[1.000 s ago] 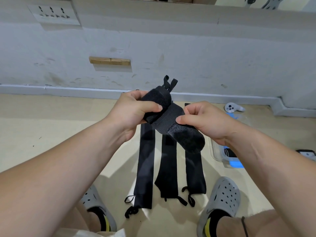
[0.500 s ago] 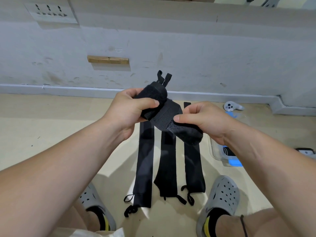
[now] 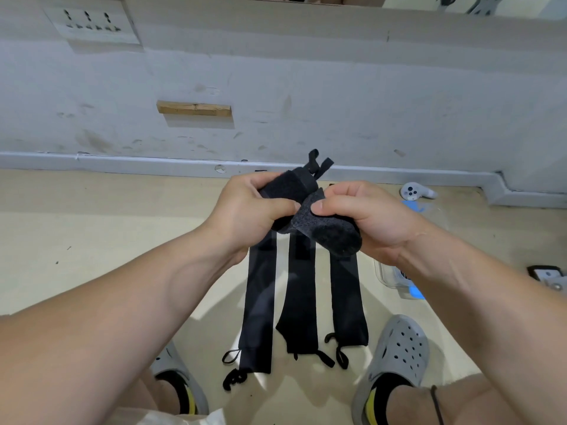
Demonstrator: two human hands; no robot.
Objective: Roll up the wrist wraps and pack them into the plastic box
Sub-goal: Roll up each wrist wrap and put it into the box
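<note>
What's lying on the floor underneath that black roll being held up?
Three unrolled black wrist wraps lie side by side on the floor. Their far ends are hidden behind the roll, the left hand and the right hand.

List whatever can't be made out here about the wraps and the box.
The plastic box: head view, mostly behind the right forearm; contents unclear.
The rolled wrap: head view, its middle covered by the left hand and right hand.
The flat wraps on the floor: top ends hidden behind the hands and the roll.
The dark object at the right edge: cut off by the frame.
</note>
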